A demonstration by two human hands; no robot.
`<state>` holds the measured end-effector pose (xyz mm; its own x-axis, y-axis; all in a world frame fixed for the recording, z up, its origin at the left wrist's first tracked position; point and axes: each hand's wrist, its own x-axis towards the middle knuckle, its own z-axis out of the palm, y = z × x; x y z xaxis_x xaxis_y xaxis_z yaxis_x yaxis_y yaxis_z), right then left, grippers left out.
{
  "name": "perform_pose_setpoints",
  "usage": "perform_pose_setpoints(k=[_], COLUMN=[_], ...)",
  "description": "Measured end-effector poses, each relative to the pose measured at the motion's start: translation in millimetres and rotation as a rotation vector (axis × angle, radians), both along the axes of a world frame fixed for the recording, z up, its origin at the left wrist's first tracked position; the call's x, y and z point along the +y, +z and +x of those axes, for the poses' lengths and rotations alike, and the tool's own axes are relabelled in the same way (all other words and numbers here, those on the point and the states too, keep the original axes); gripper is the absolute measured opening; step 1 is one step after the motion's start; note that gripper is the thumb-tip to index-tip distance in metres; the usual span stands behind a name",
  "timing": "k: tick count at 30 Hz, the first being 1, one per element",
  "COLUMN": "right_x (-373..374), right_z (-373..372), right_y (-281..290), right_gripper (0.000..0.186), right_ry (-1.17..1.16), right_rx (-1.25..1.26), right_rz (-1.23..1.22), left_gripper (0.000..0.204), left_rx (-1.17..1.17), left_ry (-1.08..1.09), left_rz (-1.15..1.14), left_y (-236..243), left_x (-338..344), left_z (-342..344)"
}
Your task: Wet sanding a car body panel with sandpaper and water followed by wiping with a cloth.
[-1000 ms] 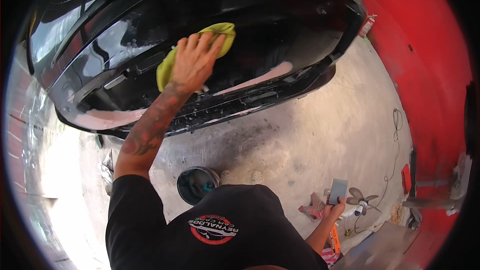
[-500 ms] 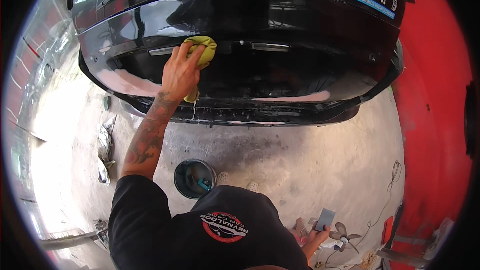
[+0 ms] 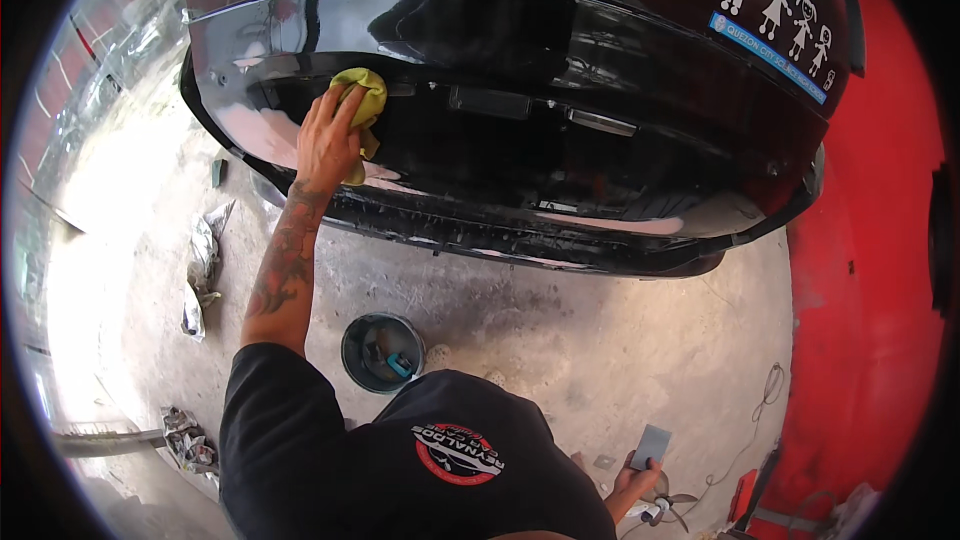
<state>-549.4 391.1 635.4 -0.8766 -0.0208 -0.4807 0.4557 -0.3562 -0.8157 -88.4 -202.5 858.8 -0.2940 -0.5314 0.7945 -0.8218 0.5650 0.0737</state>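
Cloth (image 3: pixel 365 90), yellow-green, grasped in a bunch by left hand (image 3: pixel 328 143), at arm's length against tailgate (image 3: pixel 480 155), toward its left end and above its lower edge. Carried leftward in the last half second: then just right of the left light strip (image 3: pixel 400 90), now over and past that strip's left end. Gone, too: the thin run of water below the cloth's hanging tail. Judged from that: wiping contact shifted off the middle toward the left corner, near the big pale patch (image 3: pixel 262 130), with the central stretch uncovered for the moment. Force of the press on the paint: impossible to tell.

Unchanged at the other side: grey sheet (image 3: pixel 652 447) pinched in right hand (image 3: pixel 632 483), well apart from tailgate and probably idle for now.

Lower, on floor (image 3: pixel 560 330): bucket (image 3: pixel 351 364) below tailgate's left half, with a blue-green item (image 3: pixel 400 364) inside; fan (image 3: pixel 660 507) near floor's right edge, just beside right hand; crumpled foil (image 3: pixel 203 265) toward floor's left edge. Farther up, at tailgate's upper right corner, white figure stickers (image 3: pixel 780 10). Beyond floor's right edge, red wall (image 3: pixel 870 340).
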Motion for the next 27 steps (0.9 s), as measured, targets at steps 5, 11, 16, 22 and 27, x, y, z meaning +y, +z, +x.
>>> perform_pose_setpoints(k=[5, 11, 16, 22, 27], right_x=[8, 29, 20, 9, -2], right_z=[13, 15, 10, 3, -5], right_y=[-5, -9, -8, 7, 4], right_gripper=[0.047, 0.048, 0.052, 0.052, 0.05], right_ry=[-0.048, -0.031, 0.012, 0.006, 0.05], right_rx=[-0.082, -0.03, 0.004, 0.001, -0.029], right_rz=[0.007, 0.051, 0.071, 0.125, 0.092], left_gripper=[0.039, 0.031, 0.038, 0.054, 0.064], left_rx=[0.543, 1.333, 0.983, 0.9, 0.509], left_ry=[-0.046, -0.421, -0.114, -0.065, 0.025], left_rz=[0.013, 0.131, 0.303, 0.027, -0.036], left_y=[-20, -46, -96, -49, -56], left_x=[-22, -49, -45, -22, -40], left_z=[-8, -17, -16, -28, -21])
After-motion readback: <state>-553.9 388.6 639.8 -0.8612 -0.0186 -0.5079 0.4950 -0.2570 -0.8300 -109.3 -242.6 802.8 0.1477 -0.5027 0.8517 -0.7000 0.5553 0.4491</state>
